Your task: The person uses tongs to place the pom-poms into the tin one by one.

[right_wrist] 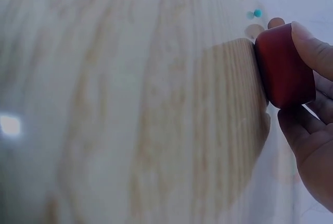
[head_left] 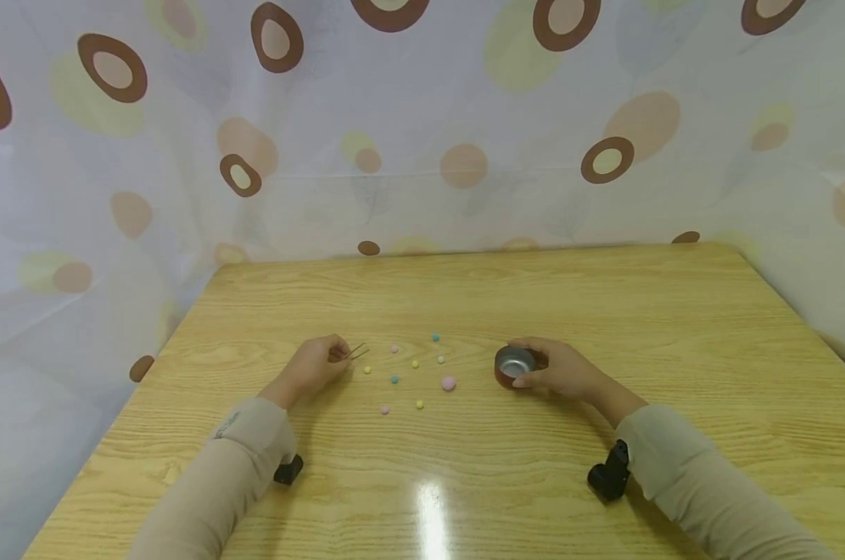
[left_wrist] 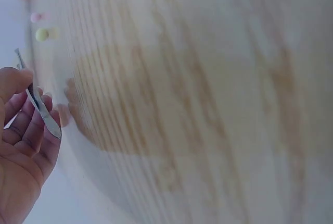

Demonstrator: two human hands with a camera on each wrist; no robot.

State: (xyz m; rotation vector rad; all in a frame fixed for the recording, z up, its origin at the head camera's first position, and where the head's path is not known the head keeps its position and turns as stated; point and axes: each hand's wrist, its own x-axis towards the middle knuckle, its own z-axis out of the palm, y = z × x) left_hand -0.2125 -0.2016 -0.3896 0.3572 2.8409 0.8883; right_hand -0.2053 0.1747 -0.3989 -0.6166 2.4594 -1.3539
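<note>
Metal tweezers (left_wrist: pixel 39 99) are pinched between the thumb and fingers of my left hand (head_left: pixel 315 364); their tips point right, toward the nearest yellow ball (head_left: pixel 368 370), and look parted. With thumb and fingers on its sides, my right hand (head_left: pixel 559 369) grips a small round bowl (head_left: pixel 514 364), red outside (right_wrist: pixel 285 67) and silvery inside. Between the hands lie several small balls: a larger pink one (head_left: pixel 448 383), a blue one (head_left: pixel 394 379), a yellow one (head_left: pixel 419 404), and a white one (head_left: pixel 441 360) among them. No ball shows inside the bowl.
The wooden table (head_left: pixel 534 482) carries all of this. Behind it and at both sides hangs a patterned curtain (head_left: pixel 422 117). Black wrist cameras (head_left: pixel 610 471) are strapped under both sleeves. A bright glare shows near the table's front.
</note>
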